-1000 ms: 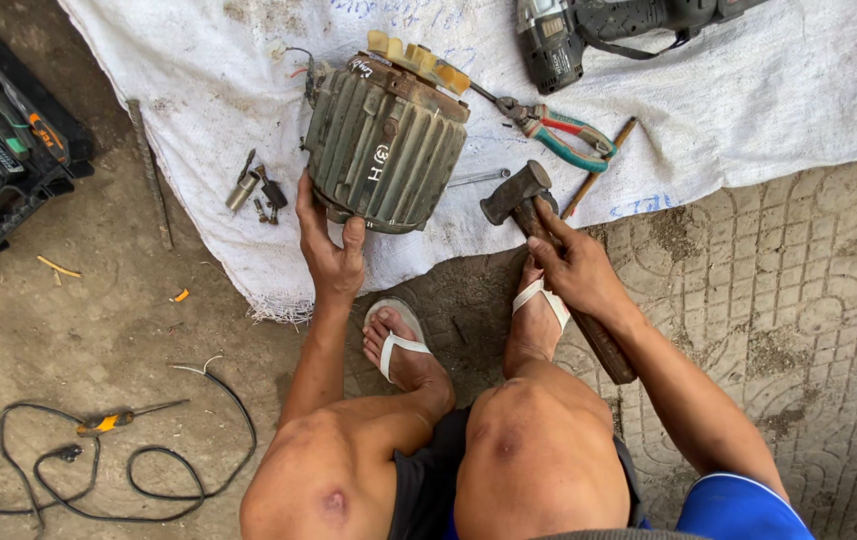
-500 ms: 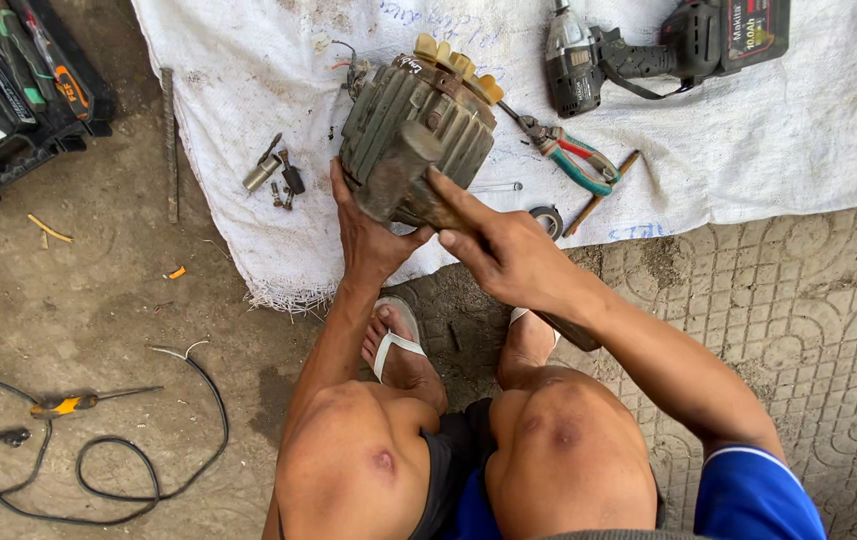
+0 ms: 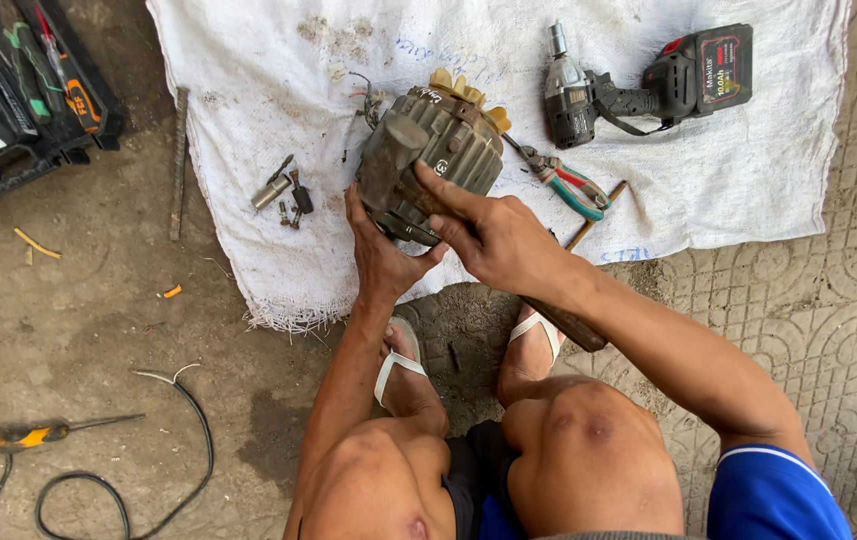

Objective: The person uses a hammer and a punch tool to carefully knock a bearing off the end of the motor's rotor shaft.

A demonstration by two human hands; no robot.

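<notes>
In the head view, a ribbed grey electric motor housing is seen tilted on a white woven sack spread over the ground, just in front of the person's sandalled feet. The left hand is cupped under the housing's near lower edge, fingers wrapped around the casing. The right hand is laid flat on the near face, fingers spread and pressed against the metal; nothing else is held in it. The housing is judged to be heavy, rigid cast metal, with cooling ribs that give good purchase, so a two-handed hold around the body seems the safest; the yellow terminal parts at its far end and the thin wires beside it look fragile and are better left untouched. A wooden handle is seen lying under the right forearm. On the sack, loose bolts are scattered left of the housing, pliers with red and teal grips lie just to its right, and a cordless impact driver rests farther back. An open tool case sits at the upper left, and a black cable and screwdriver lie well apart on the concrete.
</notes>
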